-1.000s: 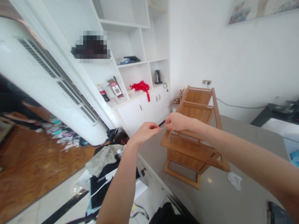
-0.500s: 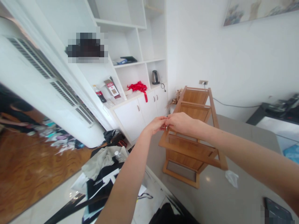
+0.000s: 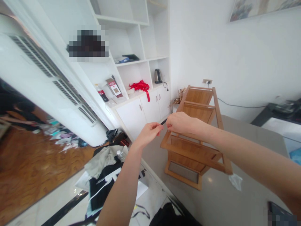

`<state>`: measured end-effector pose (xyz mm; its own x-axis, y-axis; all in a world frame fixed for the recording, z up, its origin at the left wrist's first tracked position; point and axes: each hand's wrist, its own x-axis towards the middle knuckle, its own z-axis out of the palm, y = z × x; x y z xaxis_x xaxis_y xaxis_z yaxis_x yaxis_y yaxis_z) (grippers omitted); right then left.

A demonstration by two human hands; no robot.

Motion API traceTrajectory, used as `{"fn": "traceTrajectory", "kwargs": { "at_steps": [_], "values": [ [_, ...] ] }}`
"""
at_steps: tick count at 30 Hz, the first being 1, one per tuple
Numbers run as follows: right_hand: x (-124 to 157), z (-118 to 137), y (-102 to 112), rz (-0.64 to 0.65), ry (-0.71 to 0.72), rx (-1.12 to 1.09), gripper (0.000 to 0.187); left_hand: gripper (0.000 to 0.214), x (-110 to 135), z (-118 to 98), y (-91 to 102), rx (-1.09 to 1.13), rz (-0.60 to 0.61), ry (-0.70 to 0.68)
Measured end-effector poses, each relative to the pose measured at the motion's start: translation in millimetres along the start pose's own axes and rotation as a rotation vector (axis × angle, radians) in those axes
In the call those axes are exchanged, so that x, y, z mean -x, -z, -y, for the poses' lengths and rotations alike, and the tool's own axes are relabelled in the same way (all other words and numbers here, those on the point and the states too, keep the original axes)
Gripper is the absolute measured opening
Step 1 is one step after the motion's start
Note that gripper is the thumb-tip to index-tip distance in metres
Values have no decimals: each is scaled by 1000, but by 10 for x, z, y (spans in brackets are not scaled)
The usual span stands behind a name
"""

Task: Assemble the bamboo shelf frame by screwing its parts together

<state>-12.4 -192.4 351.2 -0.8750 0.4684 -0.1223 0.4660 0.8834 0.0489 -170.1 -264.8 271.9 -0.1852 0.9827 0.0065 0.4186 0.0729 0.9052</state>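
Observation:
My left hand (image 3: 148,133) and my right hand (image 3: 179,122) are raised side by side above the near edge of a grey table (image 3: 218,194). Both are closed in a pinch, fingertips almost meeting, on a tiny thin thing between them that I cannot make out. Just behind my hands a wooden slatted rack (image 3: 197,135) lies on the table. A small crumpled clear plastic bag (image 3: 235,181) lies on the table right of the rack's near corner.
A tall white air conditioner (image 3: 56,91) leans across the left. White shelves and cabinets (image 3: 141,106) hold a kettle (image 3: 157,76), a red ribbon (image 3: 141,86) and a bottle. Clothes and bags (image 3: 105,163) cover the floor below. A dark phone (image 3: 279,213) lies at the table's near right.
My hands met half a second ago and have drawn slightly apart again. The view shifted a little.

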Motion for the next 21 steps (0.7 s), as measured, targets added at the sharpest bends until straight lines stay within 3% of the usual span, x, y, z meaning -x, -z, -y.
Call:
{"fn": "traceTrajectory", "kwargs": {
  "at_steps": [6,12,21],
  "values": [
    [-29,-19,-42,-37,-13,69,25,28,193,-23,-121,-171,61,-33],
    [-55,-31,-86,-45,-6,119,31,38,258,71,-269,13,206,35],
    [-106,196,-32,43,-75,119,31,30,325,246,-492,158,87,39]
  ]
}}
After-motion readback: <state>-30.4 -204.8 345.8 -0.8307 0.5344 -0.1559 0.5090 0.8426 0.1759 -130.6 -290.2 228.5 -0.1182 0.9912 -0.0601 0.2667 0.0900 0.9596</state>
